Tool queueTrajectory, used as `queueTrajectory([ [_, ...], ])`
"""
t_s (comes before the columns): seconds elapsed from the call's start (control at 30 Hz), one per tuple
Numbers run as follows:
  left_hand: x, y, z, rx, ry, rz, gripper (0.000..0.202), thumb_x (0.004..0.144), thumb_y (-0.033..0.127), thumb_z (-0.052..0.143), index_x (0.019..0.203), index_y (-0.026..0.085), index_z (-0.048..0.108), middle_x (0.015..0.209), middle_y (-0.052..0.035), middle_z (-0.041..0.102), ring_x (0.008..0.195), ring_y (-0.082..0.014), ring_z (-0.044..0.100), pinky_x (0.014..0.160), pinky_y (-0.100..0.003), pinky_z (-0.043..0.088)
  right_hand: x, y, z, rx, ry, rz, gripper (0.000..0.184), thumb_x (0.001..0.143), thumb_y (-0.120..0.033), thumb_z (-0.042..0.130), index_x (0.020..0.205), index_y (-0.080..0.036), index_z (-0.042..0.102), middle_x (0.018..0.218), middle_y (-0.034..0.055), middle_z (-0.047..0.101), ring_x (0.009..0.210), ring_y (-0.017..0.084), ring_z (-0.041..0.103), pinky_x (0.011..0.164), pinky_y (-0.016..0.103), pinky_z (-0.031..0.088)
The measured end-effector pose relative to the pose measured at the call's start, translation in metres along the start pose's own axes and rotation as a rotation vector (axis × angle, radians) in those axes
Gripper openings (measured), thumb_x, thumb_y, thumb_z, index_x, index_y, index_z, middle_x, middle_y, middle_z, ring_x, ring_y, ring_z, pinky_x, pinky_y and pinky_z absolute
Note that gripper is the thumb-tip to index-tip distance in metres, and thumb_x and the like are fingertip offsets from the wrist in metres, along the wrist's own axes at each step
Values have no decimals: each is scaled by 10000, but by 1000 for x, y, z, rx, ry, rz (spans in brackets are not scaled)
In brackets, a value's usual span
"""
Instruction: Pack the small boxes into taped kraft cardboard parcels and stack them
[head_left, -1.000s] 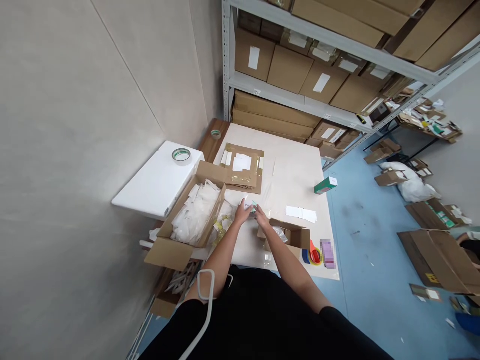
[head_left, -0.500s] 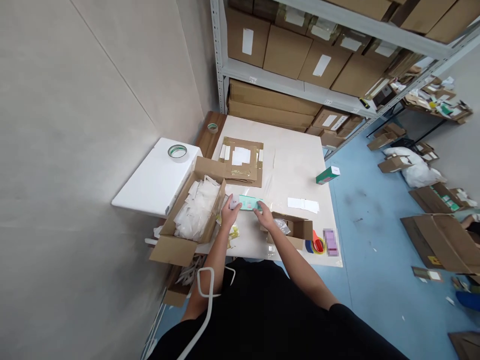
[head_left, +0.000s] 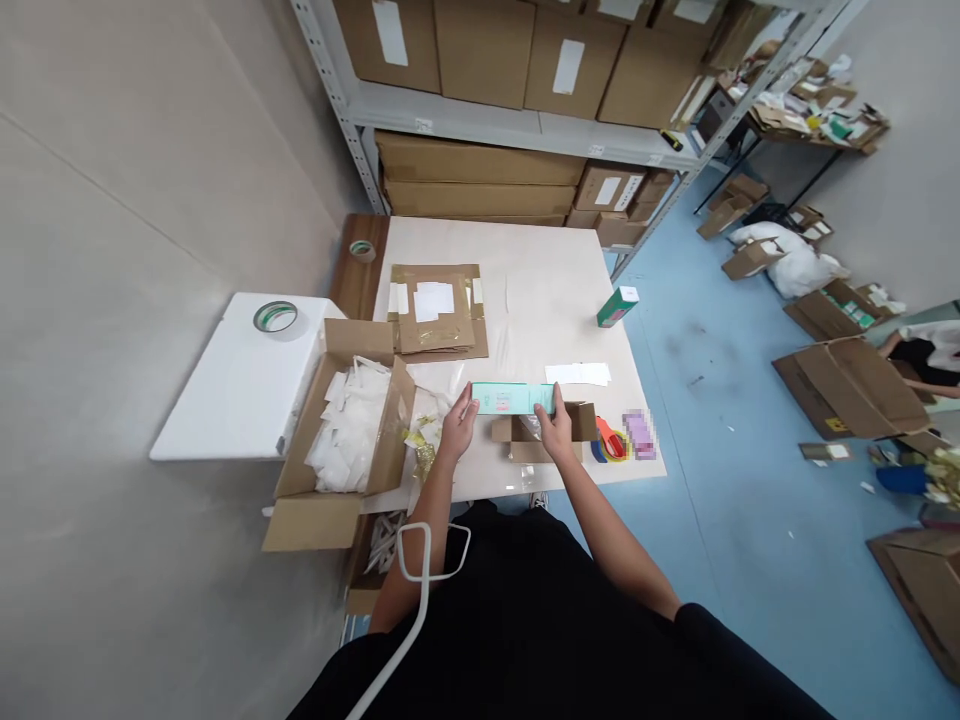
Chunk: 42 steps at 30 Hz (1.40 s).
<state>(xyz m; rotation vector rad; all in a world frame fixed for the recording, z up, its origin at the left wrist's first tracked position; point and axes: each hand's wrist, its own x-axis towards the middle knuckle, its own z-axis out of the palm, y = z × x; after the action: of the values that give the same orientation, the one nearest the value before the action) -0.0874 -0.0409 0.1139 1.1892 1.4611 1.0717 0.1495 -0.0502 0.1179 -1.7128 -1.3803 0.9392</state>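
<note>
Green box [head_left: 510, 398] shifted R, prob. lifted, btwn hands [head_left: 458, 428] [head_left: 556, 432].

Observed smooth, card-like face on mint box [head_left: 512, 398]. Noted matt cardboard on open carton [head_left: 313, 522] and flat sheets [head_left: 441, 331], latter banded with glossy tape [head_left: 435, 344]. Saw wood grain on brown board [head_left: 358, 285], smooth painted metal on shelf rack [head_left: 487, 116], matt cloth on shirt [head_left: 540, 620].

Since a second ago, your left hand [head_left: 458, 425] and right hand [head_left: 556, 428] have spread toward nine and three o'clock, and the teal box [head_left: 506, 398] between them now shows its long face.
</note>
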Motion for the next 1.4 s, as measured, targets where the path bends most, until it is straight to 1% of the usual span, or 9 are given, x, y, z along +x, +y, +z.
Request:
queueTrajectory([
  [0.2, -15, -6, 66, 150, -220, -105, 635, 1035, 374, 479, 1641, 219, 365, 1532, -72, 591, 1444, -238, 520, 1221, -391, 395, -23, 45, -47, 60, 118, 78, 815, 966, -561, 532, 1657, -190, 313, 1597, 136, 500, 1446, 319, 505, 1172, 474, 437],
  [0.3, -23, -14, 87, 289, -233, -74, 718, 1009, 382, 534, 1666, 229, 288, 1599, -102, 510, 1515, -270, 427, 1234, -421, 370, -22, 71, -62, 45, 116, 80, 818, 946, -548, 554, 1639, -168, 348, 1620, 142, 470, 1487, 310, 459, 1206, 467, 404],
  [0.43, -26, -18, 95, 507, -164, 48, 837, 945, 354, 631, 1673, 206, 247, 1731, -130, 262, 1619, -296, 183, 1291, -450, 258, -13, 96, -75, 13, 133, 68, 837, 909, -536, 599, 1614, -138, 386, 1639, 163, 436, 1525, 328, 398, 1244, 519, 341],
  [0.6, -25, -26, 103, 634, -273, 29, 647, 923, 321, 626, 1542, 183, 503, 1635, -150, 446, 1547, -309, 369, 1268, -452, 316, -7, 106, -87, 64, 54, 7, 744, 921, -467, 589, 1591, -185, 433, 1619, 136, 472, 1503, 305, 431, 1218, 517, 392],
  [0.8, -29, -52, 132, 768, -314, -43, 742, 796, 258, 744, 1506, 194, 538, 1597, -173, 480, 1531, -354, 387, 1262, -504, 315, -4, 113, -96, 136, -35, -37, 693, 909, -393, 583, 1567, -205, 475, 1588, 119, 514, 1487, 294, 456, 1217, 515, 404],
  [1.03, -39, -67, 148, 965, -264, -122, 823, 711, 391, 880, 1454, 213, 572, 1759, -174, 99, 1603, -461, 110, 1211, -606, 335, 0, 121, -119, 133, -137, -68, 653, 900, -361, 595, 1538, -242, 525, 1560, 103, 550, 1436, 296, 513, 1195, 517, 434],
  [1.13, -44, -71, 151, 1018, -246, -139, 665, 765, 422, 852, 1359, 198, 652, 1768, -159, 47, 1606, -441, 126, 1186, -569, 387, -2, 124, -127, 134, -172, -89, 641, 907, -350, 594, 1537, -253, 527, 1556, 100, 555, 1425, 294, 522, 1181, 515, 448],
  [1.27, -52, -72, 162, 1013, -165, -114, 302, 863, 375, 763, 1093, 180, 776, 1757, -131, 155, 1583, -418, 242, 1194, -505, 408, -4, 131, -132, 134, -209, -118, 620, 908, -330, 596, 1523, -268, 542, 1549, 96, 563, 1439, 290, 511, 1189, 513, 436],
  [1.4, -69, -64, 182, 968, -84, -70, 216, 929, 351, 682, 1027, 183, 778, 1760, -114, 150, 1576, -401, 274, 1233, -529, 359, -3, 140, -134, 104, -283, -157, 606, 908, -318, 606, 1508, -253, 561, 1559, 105, 552, 1479, 285, 473, 1218, 507, 404],
])
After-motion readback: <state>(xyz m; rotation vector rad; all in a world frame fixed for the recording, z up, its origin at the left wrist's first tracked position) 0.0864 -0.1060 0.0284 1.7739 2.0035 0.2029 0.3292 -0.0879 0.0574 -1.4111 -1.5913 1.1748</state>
